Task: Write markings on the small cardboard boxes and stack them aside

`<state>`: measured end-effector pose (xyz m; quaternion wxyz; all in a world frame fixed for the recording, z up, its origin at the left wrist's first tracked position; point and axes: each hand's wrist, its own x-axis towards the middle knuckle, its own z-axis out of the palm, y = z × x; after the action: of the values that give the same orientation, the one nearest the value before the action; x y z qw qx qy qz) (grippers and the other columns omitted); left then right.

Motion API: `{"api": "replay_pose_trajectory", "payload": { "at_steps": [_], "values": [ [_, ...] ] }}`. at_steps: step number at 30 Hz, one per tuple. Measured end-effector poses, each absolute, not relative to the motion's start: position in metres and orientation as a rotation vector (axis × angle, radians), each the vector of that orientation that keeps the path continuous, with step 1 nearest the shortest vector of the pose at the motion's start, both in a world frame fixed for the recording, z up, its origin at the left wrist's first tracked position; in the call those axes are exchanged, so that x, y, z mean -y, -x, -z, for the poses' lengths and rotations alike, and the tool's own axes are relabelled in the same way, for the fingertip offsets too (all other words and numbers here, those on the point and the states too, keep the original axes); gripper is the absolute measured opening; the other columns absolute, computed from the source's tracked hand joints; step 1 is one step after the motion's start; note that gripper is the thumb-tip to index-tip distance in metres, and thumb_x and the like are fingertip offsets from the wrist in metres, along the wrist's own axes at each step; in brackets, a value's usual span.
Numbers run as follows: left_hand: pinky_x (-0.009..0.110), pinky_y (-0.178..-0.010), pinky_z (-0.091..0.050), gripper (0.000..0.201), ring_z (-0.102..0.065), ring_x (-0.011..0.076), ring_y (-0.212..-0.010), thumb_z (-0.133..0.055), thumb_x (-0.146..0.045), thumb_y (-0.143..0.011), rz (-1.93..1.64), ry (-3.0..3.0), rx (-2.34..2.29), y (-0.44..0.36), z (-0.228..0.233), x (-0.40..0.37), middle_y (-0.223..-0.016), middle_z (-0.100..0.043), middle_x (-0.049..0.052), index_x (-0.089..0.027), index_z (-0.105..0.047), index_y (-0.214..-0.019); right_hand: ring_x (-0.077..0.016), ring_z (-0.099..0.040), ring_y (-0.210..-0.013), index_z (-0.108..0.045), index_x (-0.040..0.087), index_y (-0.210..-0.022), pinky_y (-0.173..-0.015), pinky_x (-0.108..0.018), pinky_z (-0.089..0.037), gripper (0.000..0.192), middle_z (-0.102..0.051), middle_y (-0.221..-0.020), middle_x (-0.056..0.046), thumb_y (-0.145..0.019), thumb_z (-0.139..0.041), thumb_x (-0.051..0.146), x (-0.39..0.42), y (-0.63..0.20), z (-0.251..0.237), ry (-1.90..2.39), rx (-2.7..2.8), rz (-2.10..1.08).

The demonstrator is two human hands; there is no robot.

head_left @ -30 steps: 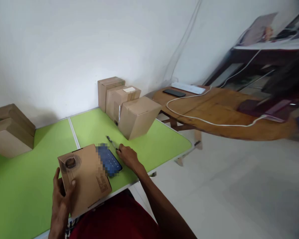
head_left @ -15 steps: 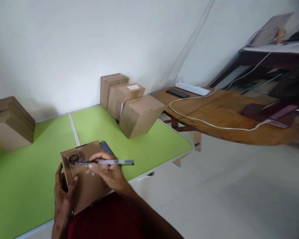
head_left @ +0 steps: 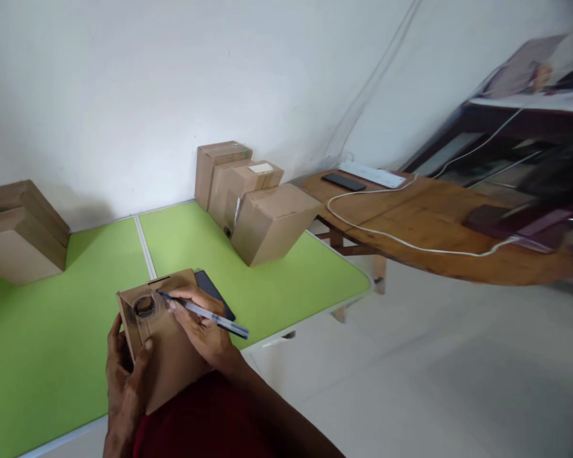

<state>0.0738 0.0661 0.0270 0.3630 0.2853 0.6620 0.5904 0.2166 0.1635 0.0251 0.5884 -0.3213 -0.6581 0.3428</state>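
A cardboard box (head_left: 176, 362) is shown at the near edge of the green counter (head_left: 90, 356), its nearer end overlapped by a red garment (head_left: 205, 420); whether it is borne by the counter alone cannot be told. The box is grasped along its left side by the left hand (head_left: 127, 375), the thumb being laid over the upper face and the fingers wrapped down the side, presumably so that the cardboard is kept from sliding or turning. A pen (head_left: 224, 323) is pinched near its writing end by the right hand (head_left: 203, 324), a hold by which fine control of the tip would be favoured. The tip is directed just beside a dark round mark (head_left: 146, 306) near the far left corner of the face; whether the cardboard is touched cannot be made out. A phone (head_left: 214, 296) is placed flat beyond the right edge of the box, partly hidden by the right hand. Further boxes are grouped toward the wall at the right (head_left: 277, 219) and at the left (head_left: 28, 235), an arrangement by which the middle of the counter is apparently left for handling.
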Motion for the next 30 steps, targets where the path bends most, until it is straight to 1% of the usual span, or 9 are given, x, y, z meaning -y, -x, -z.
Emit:
{"api": "replay_pose_trajectory", "payload": {
  "at_steps": [5,8,12,16,18,20,22,25,30],
  "values": [
    [0.045,-0.106,-0.063,0.099,-0.071,0.0361,-0.138,-0.086,-0.062,-0.086,-1.519,-0.731,-1.715,-0.071,-0.028,-0.067,-0.152,-0.072,0.016,-0.028,-0.048,-0.171,-0.0183,-0.074,-0.070,-0.080,0.025,-0.104,-0.065,-0.029,-0.061,0.011,-0.082,-0.086,-0.003,-0.105,-0.070,0.028,-0.152,-0.223,-0.019,0.771,1.595,-0.795],
    [0.044,-0.105,-0.064,0.097,-0.073,0.0353,-0.135,-0.086,-0.063,-0.086,-1.503,-0.737,-1.721,-0.074,-0.029,-0.068,-0.151,-0.073,0.016,-0.028,-0.050,-0.169,-0.0177,-0.075,-0.073,-0.078,0.025,-0.102,-0.069,-0.028,-0.063,0.011,-0.082,-0.088,-0.003,-0.106,-0.069,0.029,-0.144,-0.217,-0.020,0.702,1.645,-0.884],
    [0.043,-0.106,-0.063,0.097,-0.073,0.0346,-0.135,-0.085,-0.064,-0.085,-1.488,-0.743,-1.728,-0.078,-0.028,-0.067,-0.152,-0.073,0.016,-0.027,-0.051,-0.168,-0.0207,-0.081,-0.093,-0.077,0.026,-0.109,-0.086,-0.033,-0.066,0.012,-0.084,-0.102,-0.005,-0.109,-0.067,0.031,-0.143,-0.198,-0.022,0.606,1.666,-0.959],
    [0.043,-0.105,-0.063,0.098,-0.072,0.0350,-0.137,-0.085,-0.063,-0.086,-1.465,-0.729,-1.750,-0.072,-0.025,-0.065,-0.156,-0.070,0.016,-0.029,-0.047,-0.170,-0.0194,-0.081,-0.086,-0.075,0.024,-0.116,-0.073,-0.029,-0.065,0.024,-0.083,-0.099,-0.005,-0.114,-0.061,0.043,-0.168,-0.195,-0.025,0.597,1.533,-1.112],
    [0.047,-0.107,-0.062,0.100,-0.070,0.0373,-0.140,-0.086,-0.066,-0.085,-1.467,-0.702,-1.769,-0.065,-0.022,-0.065,-0.158,-0.069,0.016,-0.030,-0.048,-0.170,-0.0176,-0.077,-0.078,-0.071,0.023,-0.120,-0.068,-0.027,-0.062,0.033,-0.081,-0.095,-0.004,-0.120,-0.048,0.046,-0.192,-0.209,-0.028,0.792,1.583,-1.055],
    [0.053,-0.109,-0.062,0.108,-0.068,0.0413,-0.141,-0.089,-0.071,-0.078,-1.484,-0.650,-1.795,-0.057,-0.020,-0.065,-0.159,-0.067,0.017,-0.029,-0.049,-0.169,-0.0185,-0.077,-0.084,-0.068,0.022,-0.126,-0.076,-0.030,-0.063,0.034,-0.081,-0.104,-0.007,-0.122,-0.040,0.041,-0.220,-0.232,-0.030,1.165,1.746,-0.833],
    [0.058,-0.109,-0.061,0.114,-0.068,0.0444,-0.140,-0.092,-0.073,-0.072,-1.490,-0.609,-1.810,-0.050,-0.018,-0.065,-0.159,-0.066,0.018,-0.029,-0.051,-0.168,-0.0239,-0.079,-0.095,-0.069,0.019,-0.127,-0.087,-0.035,-0.060,0.022,-0.082,-0.108,-0.012,-0.118,-0.052,0.030,-0.246,-0.256,-0.026,1.446,1.844,-0.708],
    [0.061,-0.112,-0.059,0.112,-0.066,0.0446,-0.142,-0.090,-0.073,-0.075,-1.483,-0.589,-1.821,-0.047,-0.019,-0.065,-0.159,-0.066,0.018,-0.029,-0.049,-0.170,-0.0315,-0.080,-0.105,-0.072,0.016,-0.118,-0.091,-0.037,-0.056,0.012,-0.084,-0.106,-0.016,-0.107,-0.070,0.016,-0.269,-0.282,-0.011,1.724,1.941,-0.666],
    [0.061,-0.117,-0.056,0.110,-0.066,0.0426,-0.142,-0.089,-0.074,-0.078,-1.441,-0.582,-1.848,-0.048,-0.021,-0.063,-0.157,-0.067,0.015,-0.031,-0.049,-0.170,-0.0317,-0.079,-0.119,-0.074,0.019,-0.121,-0.095,-0.036,-0.055,0.013,-0.083,-0.125,-0.018,-0.111,-0.066,0.020,-0.270,-0.291,0.017,1.994,2.048,-0.604]
  ]
}}
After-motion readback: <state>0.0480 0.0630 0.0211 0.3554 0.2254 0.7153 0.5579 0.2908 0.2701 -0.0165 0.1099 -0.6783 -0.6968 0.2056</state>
